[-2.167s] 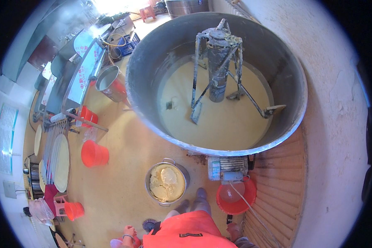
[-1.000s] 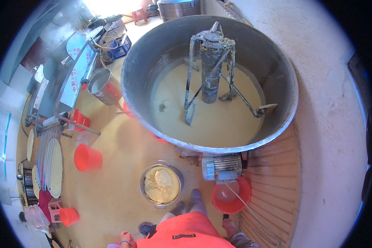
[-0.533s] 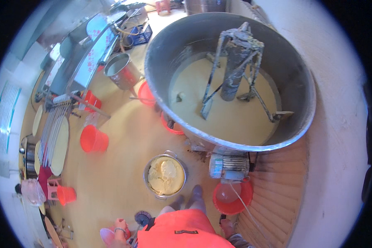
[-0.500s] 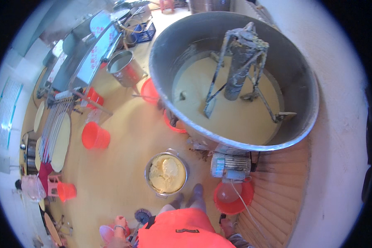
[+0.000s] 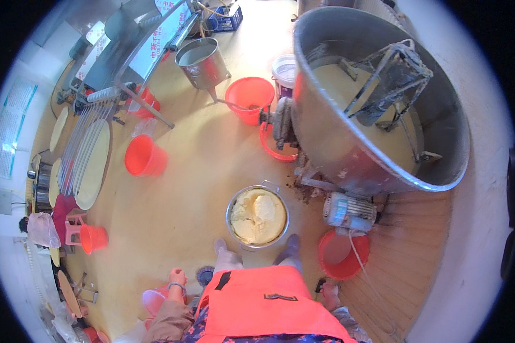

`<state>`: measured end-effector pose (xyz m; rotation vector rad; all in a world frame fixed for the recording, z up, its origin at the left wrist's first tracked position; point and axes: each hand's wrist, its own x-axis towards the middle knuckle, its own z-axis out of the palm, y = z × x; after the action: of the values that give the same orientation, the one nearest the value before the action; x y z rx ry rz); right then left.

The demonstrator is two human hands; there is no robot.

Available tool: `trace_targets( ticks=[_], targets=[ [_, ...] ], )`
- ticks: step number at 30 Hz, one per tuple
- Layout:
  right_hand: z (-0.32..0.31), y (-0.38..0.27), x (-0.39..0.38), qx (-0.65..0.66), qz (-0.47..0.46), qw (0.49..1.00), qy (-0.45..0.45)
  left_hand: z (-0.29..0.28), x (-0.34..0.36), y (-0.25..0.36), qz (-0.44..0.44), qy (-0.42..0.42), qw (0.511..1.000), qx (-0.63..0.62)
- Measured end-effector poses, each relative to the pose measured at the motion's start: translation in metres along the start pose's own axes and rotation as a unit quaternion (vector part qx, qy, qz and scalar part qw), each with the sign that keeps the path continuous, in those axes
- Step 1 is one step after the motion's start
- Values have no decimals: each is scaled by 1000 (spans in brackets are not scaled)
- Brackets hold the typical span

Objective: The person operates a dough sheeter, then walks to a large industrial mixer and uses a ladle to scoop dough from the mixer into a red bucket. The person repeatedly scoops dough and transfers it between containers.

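Note:
Near the lower left, my left hand (image 5: 177, 278) hangs beside my body, a band round its wrist and its fingers curled. Whatever it may hold is hidden. A pink-red container (image 5: 154, 298) is just beside it. My right hand (image 5: 329, 295), low at the right of my apron, is closed on a small black object (image 5: 320, 284), too small to name. On the floor in front of my feet stands a two-handled metal pot (image 5: 229, 220) heaped with a pale yellow, soft mass (image 5: 260, 214). Neither hand touches the pot. A red apron (image 5: 257, 303) covers my front.
A large steel vat (image 5: 349, 154) with a paddle mixer stands at the right, its motor (image 5: 349, 211) below. Red buckets (image 5: 145, 155) and basins (image 5: 343, 255) are spread around. A metal pot on legs (image 5: 201, 64) and a rack of rods (image 5: 86, 154) are farther left.
My view has shifted, so the vat sits farther right. My feet have moved apart and now stand on either side of the pot's near edge. Both hands still hang low beside me.

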<state>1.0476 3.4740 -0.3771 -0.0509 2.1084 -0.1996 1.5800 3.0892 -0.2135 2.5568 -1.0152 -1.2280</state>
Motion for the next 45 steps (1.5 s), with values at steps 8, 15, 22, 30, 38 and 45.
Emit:
trace_targets(
  ticks=[8, 15, 22, 30, 38, 45],
  targets=[
    [114, -110, -139, 260, 64, 963, 35, -86, 171, -11, -45, -92, 994, -40],
    [140, -256, -187, 185, -19, 972, 144, -185, 259, -27, -69, -112, 987, -95],
    [181, -341, -204, 204, -31, 974, 98, -173, 287, 8, -107, -140, 981, -82],
    [216, -472, -153, 156, -47, 984, 69, -180, 351, 130, -58, -141, 985, -77],
    [215, -667, -83, 287, -158, 939, 102, -185, 416, 307, -54, -143, 988, 32],
    [184, -803, -69, 408, -57, 911, -11, -163, 498, 460, 4, -176, 984, -27]
  ],
)
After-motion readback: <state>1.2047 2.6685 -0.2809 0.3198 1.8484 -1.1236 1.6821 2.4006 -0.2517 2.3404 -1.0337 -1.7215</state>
